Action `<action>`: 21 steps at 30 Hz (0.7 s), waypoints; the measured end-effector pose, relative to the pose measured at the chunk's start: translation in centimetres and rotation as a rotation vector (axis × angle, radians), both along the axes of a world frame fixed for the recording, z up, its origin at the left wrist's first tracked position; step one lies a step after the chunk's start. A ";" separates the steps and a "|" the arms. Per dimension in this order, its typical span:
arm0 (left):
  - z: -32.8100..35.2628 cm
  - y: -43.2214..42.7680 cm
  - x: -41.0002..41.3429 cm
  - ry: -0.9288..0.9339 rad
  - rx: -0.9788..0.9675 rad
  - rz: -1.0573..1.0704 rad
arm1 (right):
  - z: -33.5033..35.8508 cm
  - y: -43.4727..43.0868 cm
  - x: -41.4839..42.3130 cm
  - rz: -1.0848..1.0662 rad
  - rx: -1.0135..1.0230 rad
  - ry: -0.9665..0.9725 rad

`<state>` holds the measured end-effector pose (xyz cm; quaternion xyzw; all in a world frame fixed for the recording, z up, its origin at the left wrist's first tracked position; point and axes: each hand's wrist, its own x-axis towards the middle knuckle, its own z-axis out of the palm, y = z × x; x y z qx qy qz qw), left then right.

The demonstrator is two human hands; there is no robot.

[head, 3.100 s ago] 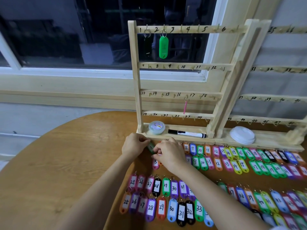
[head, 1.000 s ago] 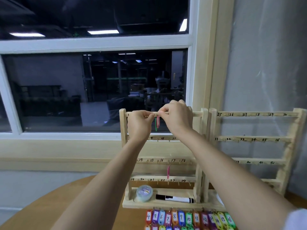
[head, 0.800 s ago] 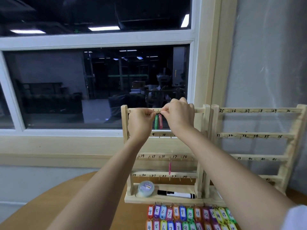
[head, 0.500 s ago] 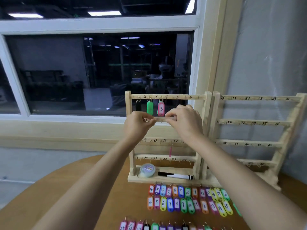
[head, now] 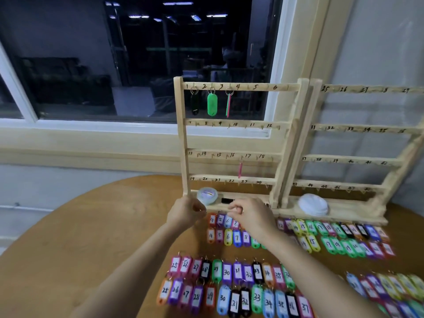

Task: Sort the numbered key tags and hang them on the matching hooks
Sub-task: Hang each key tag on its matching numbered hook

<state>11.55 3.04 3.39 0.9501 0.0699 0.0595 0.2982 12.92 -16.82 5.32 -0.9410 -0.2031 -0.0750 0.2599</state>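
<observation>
A wooden hook rack (head: 184,138) stands at the back of the table, its bars numbered by hand. On the top bar hang a black tag (head: 195,103), a green tag (head: 212,104) and a pink tag (head: 228,105), at hooks 1, 2 and 3. Another pink tag (head: 240,169) hangs under 17. Rows of coloured numbered tags (head: 229,236) lie on the table below the rack. My left hand (head: 185,213) and my right hand (head: 251,216) hover just above the first tag row, fingers loosely curled, holding nothing.
A second rack (head: 358,129) numbered from 25 up stands to the right. On the rack's base sit a round tape tin (head: 207,195), a black marker (head: 227,200) and a white lid stack (head: 313,204). More tags (head: 229,285) lie near me on the wooden table (head: 80,237).
Both hands hung the pink tag on hook 3, let go of it and came down from the top bar to the tag rows on the table. The camera tilted down.
</observation>
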 end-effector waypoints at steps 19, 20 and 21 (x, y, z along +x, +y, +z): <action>-5.1 -1.1 3.2 -0.033 0.050 0.004 | -5.2 2.4 1.3 0.133 0.032 0.093; -5.1 -1.0 3.2 -0.035 0.042 0.007 | -5.2 2.5 1.3 0.154 0.016 0.090; -5.1 -0.9 3.2 -0.038 0.031 0.010 | -5.1 2.7 1.3 0.174 -0.015 0.082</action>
